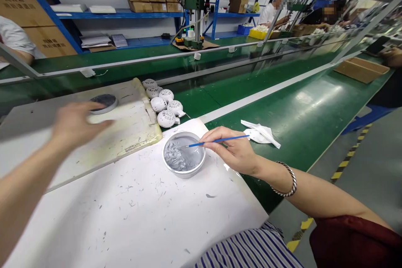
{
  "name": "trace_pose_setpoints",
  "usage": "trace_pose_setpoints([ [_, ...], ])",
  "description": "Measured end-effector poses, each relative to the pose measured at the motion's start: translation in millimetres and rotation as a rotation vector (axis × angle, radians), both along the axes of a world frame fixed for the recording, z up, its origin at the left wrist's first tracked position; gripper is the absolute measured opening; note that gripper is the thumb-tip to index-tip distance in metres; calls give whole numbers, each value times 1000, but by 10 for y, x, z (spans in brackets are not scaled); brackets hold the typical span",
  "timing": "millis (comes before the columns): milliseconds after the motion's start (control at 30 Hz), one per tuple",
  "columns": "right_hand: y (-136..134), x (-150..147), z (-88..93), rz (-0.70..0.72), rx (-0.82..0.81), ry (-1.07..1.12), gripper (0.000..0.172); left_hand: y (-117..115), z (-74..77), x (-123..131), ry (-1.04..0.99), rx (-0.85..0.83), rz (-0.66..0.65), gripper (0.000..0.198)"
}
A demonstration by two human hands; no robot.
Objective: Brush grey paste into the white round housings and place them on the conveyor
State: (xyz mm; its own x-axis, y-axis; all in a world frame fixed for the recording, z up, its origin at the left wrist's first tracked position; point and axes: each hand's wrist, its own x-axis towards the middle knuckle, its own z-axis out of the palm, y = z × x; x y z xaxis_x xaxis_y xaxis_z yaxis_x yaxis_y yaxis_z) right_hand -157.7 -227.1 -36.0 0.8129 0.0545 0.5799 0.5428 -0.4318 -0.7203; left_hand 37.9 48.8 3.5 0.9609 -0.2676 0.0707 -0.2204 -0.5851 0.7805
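My right hand (234, 148) pinches a thin blue paintbrush (216, 140), its tip down in grey paste. That paste fills a round white bowl (184, 173) standing on a paint-flecked white sheet (132, 213). At the left, my left hand (75, 125) is slightly blurred, with thumb and fingers apart and nothing between them. It hovers over a pale board (132, 123), near a round dish (106, 102) with a dark grey inside. Between board and bowl sit several white slotted round housings (166, 118) in a cluster.
A crumpled white tissue (260, 133) lies on the green bench (292, 109) right of the bowl. A bench press (194, 12) stands across the conveyor line. An open cardboard box (358, 70) is at the far right. Other people sit along the line at the back and left.
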Motion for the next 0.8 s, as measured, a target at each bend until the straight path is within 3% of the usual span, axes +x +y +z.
trace_pose_setpoints([
  [100, 26, 5, -16, 17, -35, 43, 7, -519, -214, 99, -17, 185, -172, 66],
  [167, 55, 6, -33, 19, -7, 102, 7, -893, -338, 164, 16, 266, -218, 68],
  [267, 93, 32, -61, 29, 197, 231, 10, -1271, -453, 255, 126, 336, -207, 56],
  [333, 101, 62, -69, 27, 393, 331, 14, -1355, -482, 294, 195, 319, -182, 51],
  [433, 72, 105, -50, 9, 620, 431, 19, -1267, -449, 300, 229, 169, -119, 64],
  [567, -17, 142, -2, 28, 776, 450, 20, -902, -269, 189, 282, -229, -6, 75],
  [700, -83, 174, 34, 30, 851, 445, 20, -467, -97, -49, 439, -769, 88, 40],
  [800, -84, 194, 53, 25, 860, 433, 19, -225, -77, -293, 501, -1071, 203, 21],
])
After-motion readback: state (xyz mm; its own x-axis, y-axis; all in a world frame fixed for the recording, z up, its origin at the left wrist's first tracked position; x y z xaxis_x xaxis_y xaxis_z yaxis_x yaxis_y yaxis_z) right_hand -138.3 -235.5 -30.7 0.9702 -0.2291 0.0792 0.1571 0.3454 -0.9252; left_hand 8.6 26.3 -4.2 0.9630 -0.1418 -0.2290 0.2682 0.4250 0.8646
